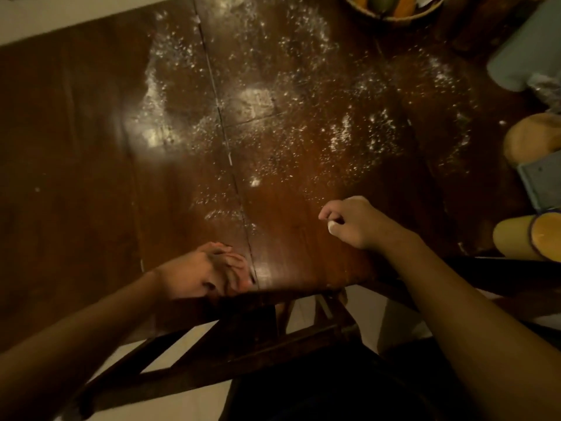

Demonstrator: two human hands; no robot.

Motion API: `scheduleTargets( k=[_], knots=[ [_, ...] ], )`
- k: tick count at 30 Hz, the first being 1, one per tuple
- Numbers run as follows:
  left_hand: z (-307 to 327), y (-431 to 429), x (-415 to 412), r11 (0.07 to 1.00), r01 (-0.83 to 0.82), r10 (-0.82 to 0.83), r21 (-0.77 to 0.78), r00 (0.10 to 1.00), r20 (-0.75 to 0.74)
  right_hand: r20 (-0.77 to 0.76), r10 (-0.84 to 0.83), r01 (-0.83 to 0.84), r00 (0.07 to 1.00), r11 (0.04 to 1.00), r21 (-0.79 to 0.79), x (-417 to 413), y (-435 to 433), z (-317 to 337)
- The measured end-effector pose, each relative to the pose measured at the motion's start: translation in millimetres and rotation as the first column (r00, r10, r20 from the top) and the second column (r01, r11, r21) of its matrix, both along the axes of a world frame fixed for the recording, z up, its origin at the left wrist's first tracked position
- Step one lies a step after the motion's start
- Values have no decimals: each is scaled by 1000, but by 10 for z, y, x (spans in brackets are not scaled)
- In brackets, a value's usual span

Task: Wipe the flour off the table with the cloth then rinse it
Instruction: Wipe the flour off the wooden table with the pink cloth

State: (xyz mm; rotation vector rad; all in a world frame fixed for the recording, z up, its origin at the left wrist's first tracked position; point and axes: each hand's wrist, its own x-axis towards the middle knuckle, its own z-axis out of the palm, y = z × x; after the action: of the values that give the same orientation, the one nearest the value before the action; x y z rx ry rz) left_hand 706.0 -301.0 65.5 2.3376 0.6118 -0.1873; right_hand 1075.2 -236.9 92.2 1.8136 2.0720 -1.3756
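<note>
Evidently with wiping not yet begun, the right hand [349, 221] sits loosely curled and empty, short of the flour [252, 98]; the left hand [209, 271] rests at the table [76, 132] edge, fingers curled, grip unclear.

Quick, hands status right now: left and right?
Left hand: fingers curled at the table edge, blurred; cannot tell if it holds anything.
Right hand: open, fingers loosely curled, holding nothing.
</note>
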Motion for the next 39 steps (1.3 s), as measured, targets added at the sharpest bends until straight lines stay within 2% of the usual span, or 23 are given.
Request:
scheduleTargets(
  k=[2, 3, 5, 6, 7, 8, 9, 11, 13, 14, 17, 19, 20, 22, 24, 26, 27, 28, 30, 32, 33, 36, 39],
  knots=[
    [50, 14, -486, 973, -222, 219, -60, 975, -46, 9, 84, -84, 996, 996, 39, -82, -77, -36],
    [96, 11, -690, 902, -422, 414, -91, 906, -90, 14, 129, -130, 991, 988, 81, -127, -125, -33],
    [113, -25, -1004, 587, -802, 793, -109, 597, -124, -21, 204, -197, 979, 964, 179, -234, -237, -23],
    [111, -54, -1047, 437, -898, 893, -61, 441, -95, -43, 247, -232, 968, 947, 222, -295, -295, -18],
    [115, -89, -1011, 334, -942, 941, 26, 331, -70, -53, 302, -279, 952, 925, 260, -361, -348, -17],
    [118, -137, -903, 285, -955, 958, 79, 282, -45, -53, 362, -333, 931, 899, 285, -422, -396, -35],
    [124, -203, -776, 322, -943, 947, 88, 321, -29, -51, 417, -386, 908, 875, 291, -487, -433, -55],
    [134, -354, -516, 571, -820, 821, -43, 571, 4, -47, 486, -456, 873, 845, 280, -608, -477, -97],
    [117, -493, -373, 805, -567, 574, -175, 819, -8, -46, 510, -482, 859, 836, 262, -703, -488, -120],
    [74, -539, -374, 882, -429, 431, -194, 902, -38, -46, 512, -486, 858, 837, 254, -741, -484, -131],
    [20, -558, -649, 928, -249, 207, -278, 963, -172, -40, 549, -526, 835, 818, 232, -870, -438, -134],
    [78, -484, -907, 922, -275, 209, -274, 947, -245, -50, 573, -548, 818, 803, 236, -937, -394, -124],
    [134, -446, -1059, 895, -363, 302, -257, 920, -249, -57, 583, -556, 810, 796, 238, -973, -371, -117],
    [244, -436, -1392, 730, -621, 614, -286, 779, -124, -74, 599, -568, 798, 786, 243, -1060, -326, -111],
    [232, -545, -1757, 464, -872, 884, -154, 467, 21, -81, 615, -582, 785, 775, 245, -1145, -295, -102],
    [154, -697, -1986, 99, -995, 995, -4, 99, 23, -76, 638, -607, 767, 758, 238, -1203, -280, -90],
    [113, -789, -2012, -46, -995, 999, 91, -45, 13, -67, 655, -626, 753, 744, 234, -1219, -277, -87],
    [69, -880, -1988, -140, -974, 990, 179, -139, 20, -59, 672, -645, 738, 729, 228, -1232, -273, -87],
    [46, -994, -1830, -204, -959, 978, 198, -193, 74, -64, 675, -656, 735, 732, 186, -1270, -254, -66],
    [16, -1022, -1577, -158, -987, 983, 4, -157, 99, -81, 635, -626, 768, 772, 116, -1376, -226, -33],
    [-5, -1023, -1424, -70, -993, 994, -96, -78, 75, -77, 615, -609, 784, 788, 92, -1461, -215, -17],
    [-93, -978, -1008, 339, -929, 941, -149, 332, 71, -78, 557, -552, 827, 830, 77, -1761, -225, 31],
    [-96, -857, -1139, 592, -803, 806, -60, 590, 49, -94, 558, -547, 825, 829, 116, -1972, -302, 47]
  ],
)
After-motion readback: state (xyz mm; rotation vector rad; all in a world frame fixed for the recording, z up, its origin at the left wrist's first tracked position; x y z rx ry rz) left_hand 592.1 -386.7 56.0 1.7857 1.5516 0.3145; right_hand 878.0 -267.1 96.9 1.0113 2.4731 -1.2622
